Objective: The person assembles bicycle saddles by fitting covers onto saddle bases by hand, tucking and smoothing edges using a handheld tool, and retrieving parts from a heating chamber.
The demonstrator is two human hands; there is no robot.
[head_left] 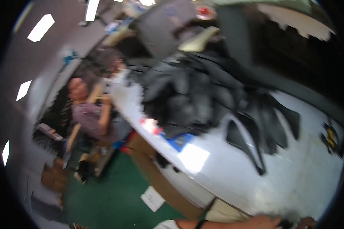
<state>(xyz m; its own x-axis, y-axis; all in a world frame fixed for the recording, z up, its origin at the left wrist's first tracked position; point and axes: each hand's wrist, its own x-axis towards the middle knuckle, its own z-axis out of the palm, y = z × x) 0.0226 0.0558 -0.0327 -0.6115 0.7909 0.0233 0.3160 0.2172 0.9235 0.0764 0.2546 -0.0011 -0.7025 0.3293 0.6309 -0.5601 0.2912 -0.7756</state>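
At the lower edge of the head view, my left hand [264, 221] reaches right over the white table's near edge, with a black band [201, 223] round the wrist. Its fingertips lie against a small black thing [285, 224], too blurred to name. Just beyond that is part of my right hand [307, 222], mostly cut off by the frame, its fingers unclear. Farther up the white table [290, 179] lies a large heap of dark grey, curved flat pieces [195, 91]. Several looser ones [269, 129] spread out to the right of the heap.
A yellow-and-black tool [330, 138] lies at the table's right end. By the heap's left edge is a blue item [178, 142]. Brown cardboard [153, 168] stands along the table's left side, above a green floor [114, 198] with a white sheet [153, 199]. Another person [94, 114] is at the left.
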